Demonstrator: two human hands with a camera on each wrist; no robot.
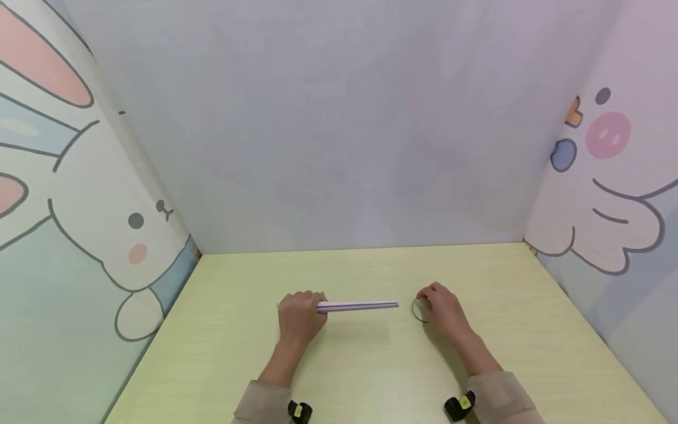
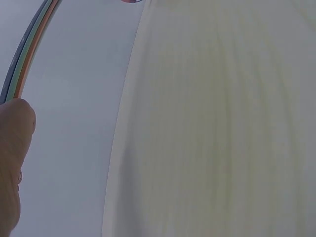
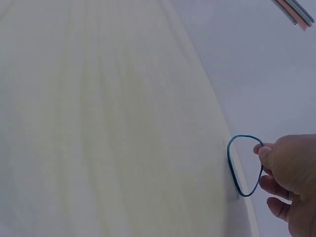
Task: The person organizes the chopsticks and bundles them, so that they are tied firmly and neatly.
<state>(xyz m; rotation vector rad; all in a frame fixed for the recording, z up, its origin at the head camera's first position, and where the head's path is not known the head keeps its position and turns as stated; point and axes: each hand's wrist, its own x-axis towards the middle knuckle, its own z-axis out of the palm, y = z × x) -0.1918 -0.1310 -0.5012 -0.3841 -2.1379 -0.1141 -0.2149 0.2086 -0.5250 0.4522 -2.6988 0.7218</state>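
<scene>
My left hand [image 1: 301, 315] grips a bundle of thin coloured sticks [image 1: 360, 306], which lies level and points right. Up close in the left wrist view, dark blue, green and orange sticks [image 2: 28, 49] rise past the thumb [image 2: 15, 128]. Across a short gap, my right hand [image 1: 446, 312] pinches a thin rubber band [image 1: 414, 312] between thumb and fingertips. It hangs as a dark teal loop [image 3: 230, 165] in the right wrist view, beside the other, loosely bent fingers. Free ends of the sticks [image 3: 296, 12] show at that view's top right.
Both hands are over a pale yellow wooden table [image 1: 360, 377]. A plain grey-white wall [image 1: 339, 129] rises at its back edge. Side panels carry a cartoon rabbit [image 1: 106, 224] and a cartoon bird [image 1: 625, 165]. Dark wrist cameras [image 1: 301, 411] sit by the sleeves.
</scene>
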